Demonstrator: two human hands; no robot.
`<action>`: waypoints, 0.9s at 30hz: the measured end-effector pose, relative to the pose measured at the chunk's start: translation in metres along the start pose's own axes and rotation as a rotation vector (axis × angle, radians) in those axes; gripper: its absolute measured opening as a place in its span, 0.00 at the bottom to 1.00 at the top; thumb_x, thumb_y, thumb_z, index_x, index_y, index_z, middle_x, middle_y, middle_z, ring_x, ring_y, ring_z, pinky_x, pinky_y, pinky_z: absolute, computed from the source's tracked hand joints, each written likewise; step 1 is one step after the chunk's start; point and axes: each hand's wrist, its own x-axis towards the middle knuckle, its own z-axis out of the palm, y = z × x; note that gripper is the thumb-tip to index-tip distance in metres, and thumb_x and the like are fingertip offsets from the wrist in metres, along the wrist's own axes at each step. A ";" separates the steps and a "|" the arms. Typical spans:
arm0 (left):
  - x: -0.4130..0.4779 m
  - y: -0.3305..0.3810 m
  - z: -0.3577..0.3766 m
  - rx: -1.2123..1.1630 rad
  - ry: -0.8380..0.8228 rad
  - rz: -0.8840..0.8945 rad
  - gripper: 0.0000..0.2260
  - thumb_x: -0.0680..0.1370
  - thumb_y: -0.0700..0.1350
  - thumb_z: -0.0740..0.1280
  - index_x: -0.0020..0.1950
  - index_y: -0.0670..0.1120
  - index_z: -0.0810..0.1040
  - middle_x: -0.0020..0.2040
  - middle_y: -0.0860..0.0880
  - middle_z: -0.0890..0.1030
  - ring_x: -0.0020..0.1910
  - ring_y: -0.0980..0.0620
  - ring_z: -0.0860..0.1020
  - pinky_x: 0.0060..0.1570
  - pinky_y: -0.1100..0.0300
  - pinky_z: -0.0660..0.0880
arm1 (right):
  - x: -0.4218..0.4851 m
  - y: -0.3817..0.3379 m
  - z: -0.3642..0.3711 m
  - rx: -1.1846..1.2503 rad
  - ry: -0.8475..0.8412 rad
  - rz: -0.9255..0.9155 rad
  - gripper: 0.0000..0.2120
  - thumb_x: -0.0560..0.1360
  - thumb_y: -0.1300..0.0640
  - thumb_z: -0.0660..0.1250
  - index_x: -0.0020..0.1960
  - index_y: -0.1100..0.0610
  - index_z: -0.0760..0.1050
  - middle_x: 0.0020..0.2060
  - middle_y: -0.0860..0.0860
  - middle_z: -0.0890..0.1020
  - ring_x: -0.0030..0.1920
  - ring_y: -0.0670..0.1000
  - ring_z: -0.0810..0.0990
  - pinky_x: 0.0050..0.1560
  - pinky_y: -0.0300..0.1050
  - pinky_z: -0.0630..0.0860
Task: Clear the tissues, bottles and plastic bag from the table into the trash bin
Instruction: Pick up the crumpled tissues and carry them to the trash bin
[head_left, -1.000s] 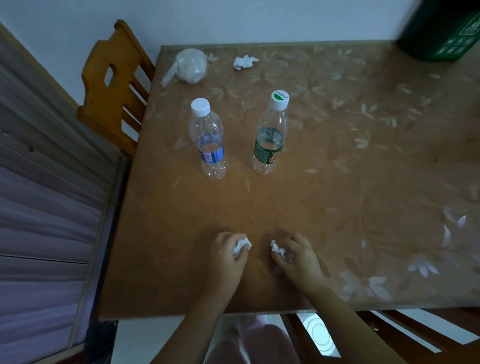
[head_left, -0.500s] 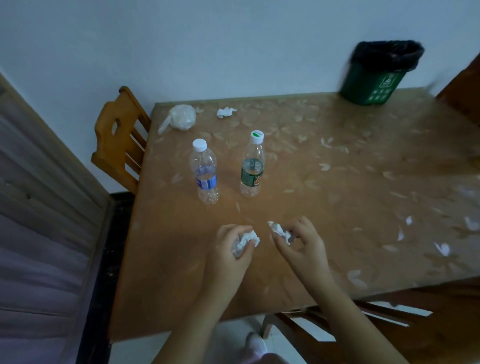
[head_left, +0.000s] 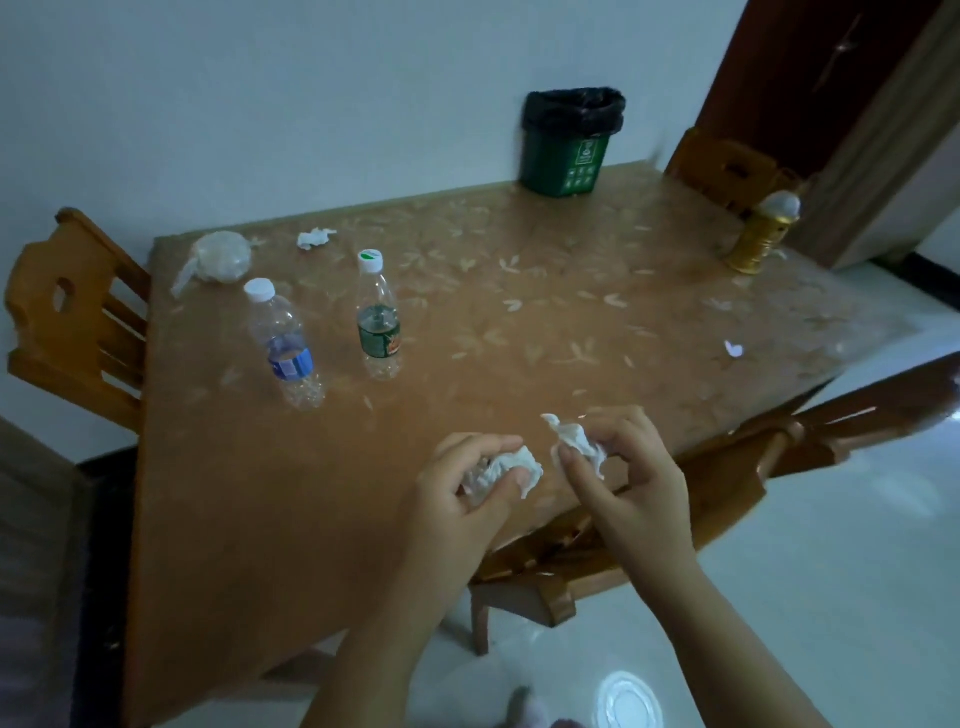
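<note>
My left hand (head_left: 462, 499) is closed around a crumpled white tissue (head_left: 506, 467), held above the table's near edge. My right hand (head_left: 628, 478) pinches a second white tissue (head_left: 576, 441) just beside it. Two upright plastic bottles stand on the table: one with a blue label (head_left: 285, 348) and one with a green label (head_left: 378, 317). A third tissue (head_left: 314, 238) and a crumpled clear plastic bag (head_left: 218, 257) lie at the far left. The green trash bin (head_left: 569, 145) with a black liner stands on the table's far edge.
The brown table (head_left: 519, 322) has a leaf-patterned cover. Wooden chairs stand at the left (head_left: 67, 322), far right (head_left: 727, 171) and near right (head_left: 727, 488). A gold lantern-like object (head_left: 761, 234) sits at the far right corner. White floor tiles (head_left: 831, 571) lie to the right.
Both hands have lifted the tissues off the table and shifted to the right. The view has swung up and right, bringing the whole trash bin and the gold object into sight.
</note>
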 end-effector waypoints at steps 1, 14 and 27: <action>0.000 0.004 0.008 0.008 -0.026 0.017 0.08 0.72 0.46 0.69 0.48 0.59 0.79 0.49 0.60 0.79 0.50 0.61 0.77 0.47 0.69 0.73 | -0.003 0.001 -0.010 -0.006 0.029 0.011 0.02 0.69 0.58 0.68 0.42 0.54 0.77 0.37 0.51 0.78 0.41 0.49 0.75 0.38 0.38 0.72; 0.003 0.088 0.206 0.000 -0.290 0.177 0.08 0.72 0.46 0.69 0.48 0.59 0.78 0.49 0.60 0.79 0.50 0.61 0.76 0.45 0.74 0.71 | -0.038 0.068 -0.212 -0.091 0.361 0.111 0.03 0.69 0.58 0.68 0.42 0.53 0.76 0.39 0.50 0.78 0.41 0.44 0.75 0.42 0.28 0.68; -0.014 0.166 0.478 -0.069 -0.622 0.257 0.08 0.72 0.43 0.69 0.49 0.55 0.79 0.48 0.59 0.79 0.50 0.64 0.75 0.48 0.75 0.69 | -0.091 0.170 -0.449 -0.186 0.645 0.259 0.01 0.69 0.59 0.67 0.40 0.56 0.76 0.37 0.50 0.78 0.39 0.48 0.76 0.41 0.34 0.69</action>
